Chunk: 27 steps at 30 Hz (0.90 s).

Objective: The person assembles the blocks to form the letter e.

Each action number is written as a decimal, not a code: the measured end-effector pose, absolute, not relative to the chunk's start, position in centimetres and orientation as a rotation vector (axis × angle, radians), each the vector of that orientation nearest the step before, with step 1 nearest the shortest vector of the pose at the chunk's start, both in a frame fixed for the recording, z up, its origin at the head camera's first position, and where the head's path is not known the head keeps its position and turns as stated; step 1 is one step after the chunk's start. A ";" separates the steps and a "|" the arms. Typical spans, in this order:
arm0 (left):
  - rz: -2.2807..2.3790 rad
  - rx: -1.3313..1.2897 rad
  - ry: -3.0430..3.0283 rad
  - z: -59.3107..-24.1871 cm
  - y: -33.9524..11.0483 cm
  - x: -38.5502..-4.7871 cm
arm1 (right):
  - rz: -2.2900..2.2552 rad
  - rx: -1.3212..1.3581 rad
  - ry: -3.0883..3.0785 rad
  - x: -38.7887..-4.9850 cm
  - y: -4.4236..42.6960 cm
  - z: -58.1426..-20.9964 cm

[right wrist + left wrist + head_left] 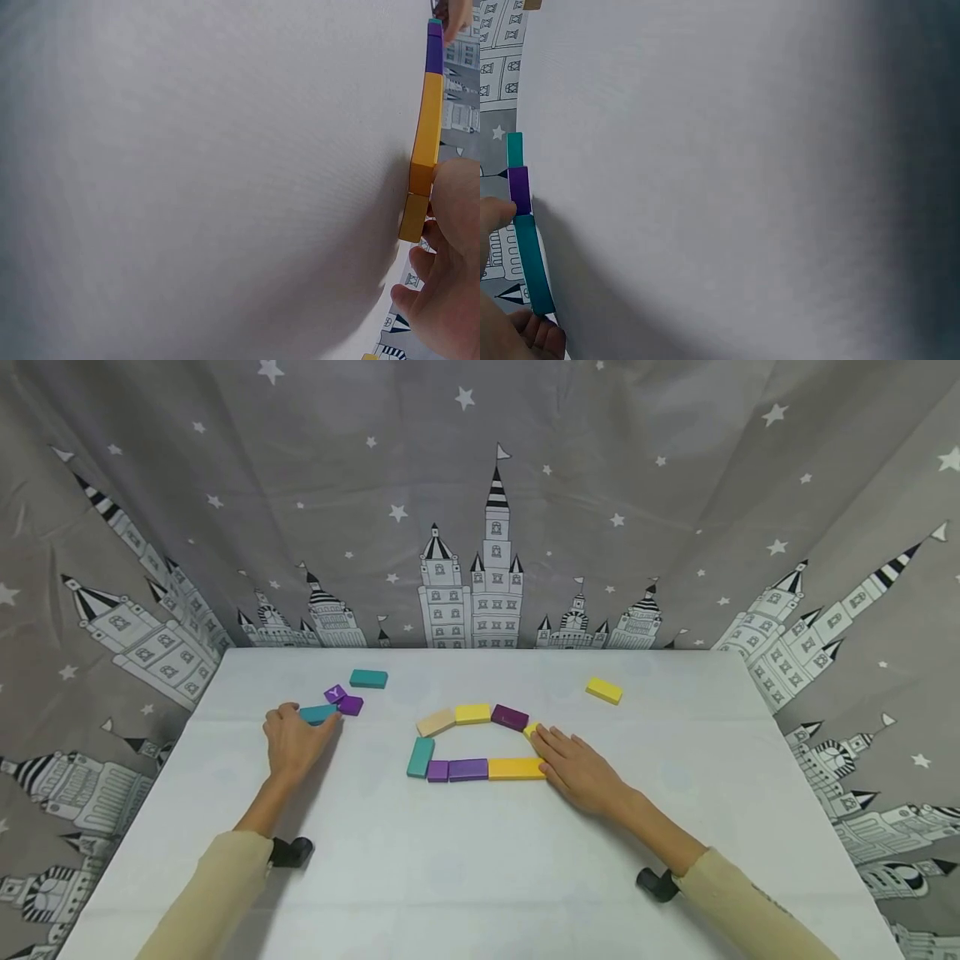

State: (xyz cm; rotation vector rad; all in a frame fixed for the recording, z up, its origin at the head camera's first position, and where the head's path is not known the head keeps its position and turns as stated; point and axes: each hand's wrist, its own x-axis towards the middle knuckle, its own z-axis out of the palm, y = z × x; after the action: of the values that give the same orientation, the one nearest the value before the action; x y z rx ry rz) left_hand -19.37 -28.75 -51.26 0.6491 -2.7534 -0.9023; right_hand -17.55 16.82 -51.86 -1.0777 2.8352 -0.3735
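At the left, my left hand grips a teal block end to end, thumb at one end and fingers at the other. The left wrist view shows this teal block beside a purple block. My right hand rests at the right end of a ring of blocks, fingers fairly straight over a small yellow block and partly hiding it. Its thumb touches the long orange-yellow block. In the right wrist view, the long block meets a shorter yellow one.
The ring also has a teal block, a small purple block, a purple block, a beige block, a yellow block and a dark purple block. Loose teal and yellow blocks lie farther back.
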 end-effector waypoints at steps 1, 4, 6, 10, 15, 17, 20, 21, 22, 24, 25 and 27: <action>-0.906 0.648 -2.755 -51.3 -28.7 -19.4 | -0.369 -1.077 2.836 -17.6 16.8 -51.9; -0.913 0.655 -2.767 -51.3 -28.7 -19.5 | -0.357 -1.072 2.830 -17.6 16.8 -51.9; -0.909 0.662 -2.778 -51.3 -28.8 -19.5 | -0.358 -1.068 2.823 -17.6 16.8 -51.9; -0.895 0.688 -2.799 -51.1 -29.0 -19.3 | -0.357 -1.055 2.821 -17.6 16.7 -51.8; -0.865 0.660 -2.840 -51.0 -29.2 -18.9 | -0.354 -1.060 2.827 -17.5 16.7 -51.7; -0.857 0.644 -2.852 -51.1 -29.4 -18.8 | -0.351 -1.063 2.827 -17.5 16.6 -51.6; -0.862 0.641 -2.852 -51.1 -29.5 -18.8 | -0.343 -1.065 2.828 -17.5 16.6 -51.6; -0.868 0.640 -2.852 -51.1 -29.5 -18.8 | -0.341 -1.066 2.829 -17.5 16.6 -51.6; -0.878 0.639 -2.849 -51.1 -29.5 -18.8 | -0.336 -1.066 2.831 -17.5 16.6 -51.6; -0.903 0.628 -2.839 -51.1 -29.5 -18.8 | -0.329 -1.063 2.833 -17.5 16.6 -51.6; -0.917 0.615 -2.837 -51.1 -29.5 -18.7 | -0.325 -1.060 2.834 -17.5 16.6 -51.6; -0.951 0.577 -2.825 -51.0 -29.4 -18.4 | -0.321 -1.057 2.834 -17.5 16.6 -51.6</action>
State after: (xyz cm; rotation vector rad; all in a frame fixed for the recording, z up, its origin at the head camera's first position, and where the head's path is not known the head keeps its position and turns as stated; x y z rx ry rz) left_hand -18.37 -29.37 -50.96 0.5773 -2.8253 -0.9512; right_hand -17.51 16.60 -51.59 -1.0570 2.8339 -0.3208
